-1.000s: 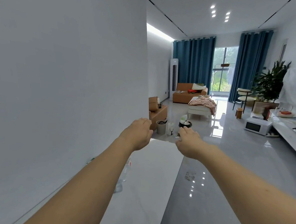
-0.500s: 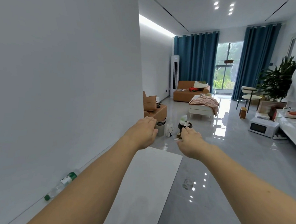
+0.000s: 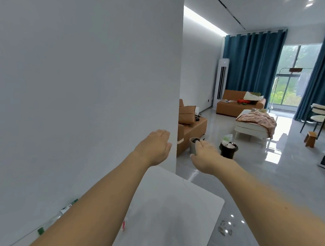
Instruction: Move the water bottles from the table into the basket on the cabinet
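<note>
Compared with half a second earlier, the view has swung left and nearer the white wall (image 3: 84, 80), whose corner edge now sits mid-frame; both arms reach further out. Left hand (image 3: 153, 146) is released, palm down, fingers spread loosely, holding nothing, in front of the wall corner. Right hand (image 3: 205, 156) is likewise released and empty, just right of the corner. Two water bottles lie on the white counter (image 3: 181, 209) against the wall base, partly hidden by the left forearm: one with a green cap (image 3: 68, 208), one clear bottle (image 3: 51, 223) nearer the camera. Basket and cabinet not in view. Beyond the wall corner: a grey bin (image 3: 193, 143) and a dark pot (image 3: 228, 148) holding white items, contents unclear. Glossy grey floor (image 3: 268, 177), tan sofa (image 3: 237, 106), teal curtains (image 3: 253, 61) further back.
</note>
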{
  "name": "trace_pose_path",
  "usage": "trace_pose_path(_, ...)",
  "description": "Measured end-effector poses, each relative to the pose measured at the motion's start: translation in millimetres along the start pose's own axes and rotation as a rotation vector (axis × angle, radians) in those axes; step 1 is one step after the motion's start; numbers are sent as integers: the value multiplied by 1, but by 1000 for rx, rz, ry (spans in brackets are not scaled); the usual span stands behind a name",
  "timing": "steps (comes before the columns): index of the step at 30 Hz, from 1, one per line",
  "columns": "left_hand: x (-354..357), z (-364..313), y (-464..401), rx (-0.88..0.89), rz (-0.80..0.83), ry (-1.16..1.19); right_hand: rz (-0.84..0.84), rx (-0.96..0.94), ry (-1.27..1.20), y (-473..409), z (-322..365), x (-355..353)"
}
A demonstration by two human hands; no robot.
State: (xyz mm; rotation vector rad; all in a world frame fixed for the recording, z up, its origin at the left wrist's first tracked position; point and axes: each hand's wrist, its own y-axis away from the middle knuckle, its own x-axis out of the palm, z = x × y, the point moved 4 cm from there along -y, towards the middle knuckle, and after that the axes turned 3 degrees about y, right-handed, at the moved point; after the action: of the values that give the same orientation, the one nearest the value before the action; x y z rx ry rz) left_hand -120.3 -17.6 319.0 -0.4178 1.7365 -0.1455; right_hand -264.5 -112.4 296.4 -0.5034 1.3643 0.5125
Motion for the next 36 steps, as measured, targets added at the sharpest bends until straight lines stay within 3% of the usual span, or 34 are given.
trace_pose_path(10,-43,151,61,-505,-85,-74,98,-460,-11,-82,173,23)
trace_pose_path(20,-88,225,221,-1058,-205,-111,276,-965,-44,-43,353,75)
trace_pose_path(25,-79,250,236,-1178,-252,-28,333,-996,-55,-58,386,97)
trace_pose_path(29,-38,289,242,-1358,-328,348,468,-955,-113,-73,395,142)
trace_pose_path(32,14,321,263,-1595,-394,616,609,-867,-167,-90,397,204)
trace_pose_path(36,121,365,314,-1870,-324,812,768,-782,-123,-95,396,323)
